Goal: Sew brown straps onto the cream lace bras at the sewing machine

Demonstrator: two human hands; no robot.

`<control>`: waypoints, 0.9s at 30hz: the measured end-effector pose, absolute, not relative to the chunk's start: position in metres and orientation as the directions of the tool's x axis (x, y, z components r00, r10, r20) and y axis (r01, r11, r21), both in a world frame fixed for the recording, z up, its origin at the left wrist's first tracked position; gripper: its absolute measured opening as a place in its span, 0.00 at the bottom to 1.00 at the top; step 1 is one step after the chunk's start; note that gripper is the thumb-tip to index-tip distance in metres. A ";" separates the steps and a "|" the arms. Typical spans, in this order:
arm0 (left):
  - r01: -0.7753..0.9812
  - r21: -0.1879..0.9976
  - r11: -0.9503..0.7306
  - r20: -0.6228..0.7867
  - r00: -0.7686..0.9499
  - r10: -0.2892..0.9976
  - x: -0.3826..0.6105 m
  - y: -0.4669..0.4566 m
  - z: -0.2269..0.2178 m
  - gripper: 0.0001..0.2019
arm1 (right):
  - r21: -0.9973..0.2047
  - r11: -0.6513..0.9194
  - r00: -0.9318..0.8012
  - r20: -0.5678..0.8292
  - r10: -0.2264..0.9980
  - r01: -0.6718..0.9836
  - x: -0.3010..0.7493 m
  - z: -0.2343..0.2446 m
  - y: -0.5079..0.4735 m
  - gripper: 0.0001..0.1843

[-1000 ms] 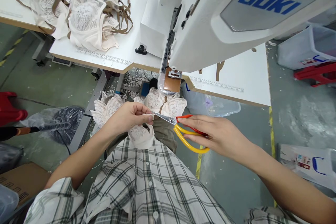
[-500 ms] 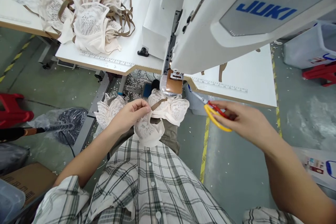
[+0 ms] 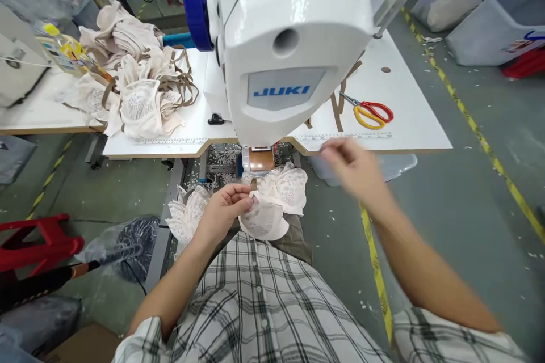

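Observation:
My left hand (image 3: 223, 210) pinches a cream lace bra piece (image 3: 266, 218) in my lap, just below the needle end of the white JUKI sewing machine (image 3: 281, 39). More lace cups (image 3: 287, 187) hang under the machine's arm. My right hand (image 3: 351, 167) is in the air near the table's front edge, blurred by motion, with nothing seen in it. The red and yellow scissors (image 3: 370, 113) lie on the white table (image 3: 409, 125) to the right of the machine, apart from my hand.
A heap of cream bras with brown straps (image 3: 136, 91) lies on the table's left. Grey plastic bins (image 3: 489, 28) stand at the back right. A red stool (image 3: 38, 241) and a dark bag (image 3: 123, 244) sit on the floor at left. Yellow floor tape (image 3: 477, 130) runs along the right.
My right hand carried the scissors from the lace to the table, let them go there, and is drawing back. My head has tilted up. The left hand keeps its pinch on the lace.

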State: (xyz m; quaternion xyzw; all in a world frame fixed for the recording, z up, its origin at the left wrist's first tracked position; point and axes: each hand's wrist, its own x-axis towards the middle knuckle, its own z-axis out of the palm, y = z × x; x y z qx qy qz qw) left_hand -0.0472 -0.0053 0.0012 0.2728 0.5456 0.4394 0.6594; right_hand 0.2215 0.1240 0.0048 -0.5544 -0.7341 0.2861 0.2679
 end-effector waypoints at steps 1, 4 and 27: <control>-0.240 0.862 0.447 -0.456 0.018 0.890 -0.044 -0.005 0.004 0.18 | -0.809 0.249 -0.442 -0.015 0.897 0.532 0.205 0.004 0.102 0.19; -0.100 0.913 0.396 -0.395 0.029 0.918 -0.033 -0.003 0.012 0.16 | -0.937 0.227 -0.740 -0.047 0.671 0.264 0.164 0.000 0.056 0.15; 0.731 0.650 -0.206 0.278 0.024 0.960 -0.053 0.038 0.011 0.10 | -0.962 0.212 -0.265 0.162 0.951 0.171 0.123 -0.002 0.151 0.05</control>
